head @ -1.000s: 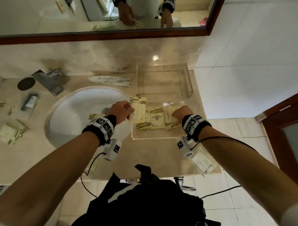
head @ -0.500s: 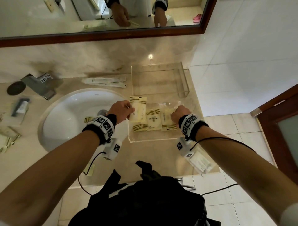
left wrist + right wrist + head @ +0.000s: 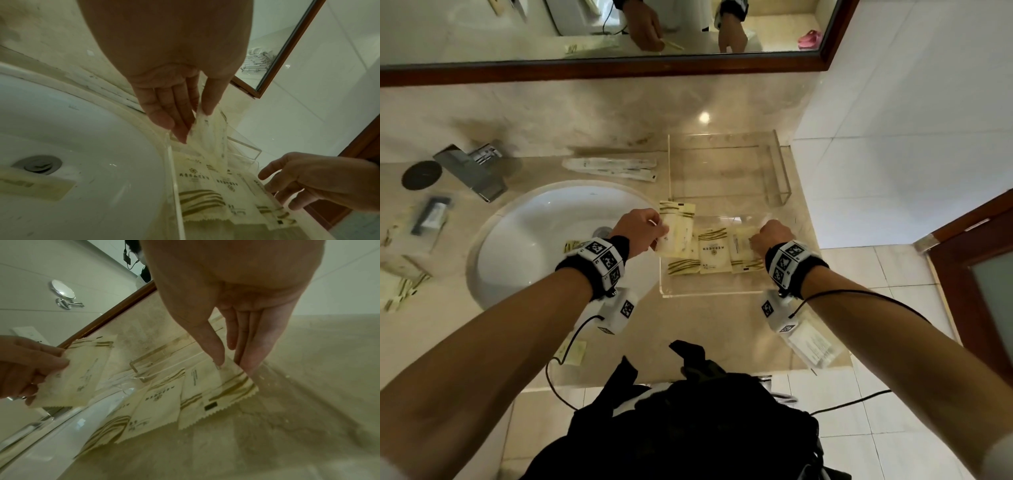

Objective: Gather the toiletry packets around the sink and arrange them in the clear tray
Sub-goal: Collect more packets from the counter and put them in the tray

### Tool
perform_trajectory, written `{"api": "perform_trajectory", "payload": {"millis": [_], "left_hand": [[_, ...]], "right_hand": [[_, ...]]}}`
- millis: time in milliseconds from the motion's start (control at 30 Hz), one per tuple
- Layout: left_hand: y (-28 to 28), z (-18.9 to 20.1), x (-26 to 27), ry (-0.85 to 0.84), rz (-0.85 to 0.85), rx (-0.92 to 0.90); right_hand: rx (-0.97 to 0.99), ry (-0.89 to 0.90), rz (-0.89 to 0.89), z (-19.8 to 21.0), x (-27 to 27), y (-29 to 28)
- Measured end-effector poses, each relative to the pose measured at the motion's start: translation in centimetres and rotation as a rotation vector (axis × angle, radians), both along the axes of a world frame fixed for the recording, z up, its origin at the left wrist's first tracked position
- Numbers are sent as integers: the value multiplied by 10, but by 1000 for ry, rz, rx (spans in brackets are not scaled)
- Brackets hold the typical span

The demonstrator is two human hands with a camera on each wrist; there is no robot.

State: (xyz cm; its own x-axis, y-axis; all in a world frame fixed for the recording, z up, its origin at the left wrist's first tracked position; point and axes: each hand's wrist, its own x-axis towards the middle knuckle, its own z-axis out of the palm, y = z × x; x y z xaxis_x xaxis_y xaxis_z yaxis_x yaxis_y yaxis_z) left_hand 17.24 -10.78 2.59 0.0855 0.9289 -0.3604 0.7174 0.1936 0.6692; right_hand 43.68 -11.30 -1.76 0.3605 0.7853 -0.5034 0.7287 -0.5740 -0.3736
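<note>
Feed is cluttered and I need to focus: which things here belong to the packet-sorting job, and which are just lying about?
Job:
clear tray
packet pinched in left hand
packets lying in tray
packet in the basin
packets left of sink
long sachets behind sink

Lying about:
faucet
dark round disc
mirror frame

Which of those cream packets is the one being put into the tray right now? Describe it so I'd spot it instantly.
Start at the white sink basin, then look right to the clear tray on the counter. Over the tray's left wall, the left hand pinches a cream packet. Unlike the packets lying flat in the tray, it is lifted, tilted and overhangs the wall.
</note>
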Motion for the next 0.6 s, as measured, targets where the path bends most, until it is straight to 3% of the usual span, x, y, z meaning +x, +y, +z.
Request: {"api": "perform_trajectory", "payload": {"millis": [167,367,500,600], "left_hand": [[-1,-2,0,-28,6,-7],[-3,-12,-2,-167,59,-71],[-6,-21,-5,-207,83,-96],[-10,-24,-8,-204,62,-123]], "right_hand": [[62,165,-25,5,-15,5],[-14,677,-31,25,-56,3],[-113,769,31,28,-76,-2],[-137,730,73,26,-83,-5]]}}
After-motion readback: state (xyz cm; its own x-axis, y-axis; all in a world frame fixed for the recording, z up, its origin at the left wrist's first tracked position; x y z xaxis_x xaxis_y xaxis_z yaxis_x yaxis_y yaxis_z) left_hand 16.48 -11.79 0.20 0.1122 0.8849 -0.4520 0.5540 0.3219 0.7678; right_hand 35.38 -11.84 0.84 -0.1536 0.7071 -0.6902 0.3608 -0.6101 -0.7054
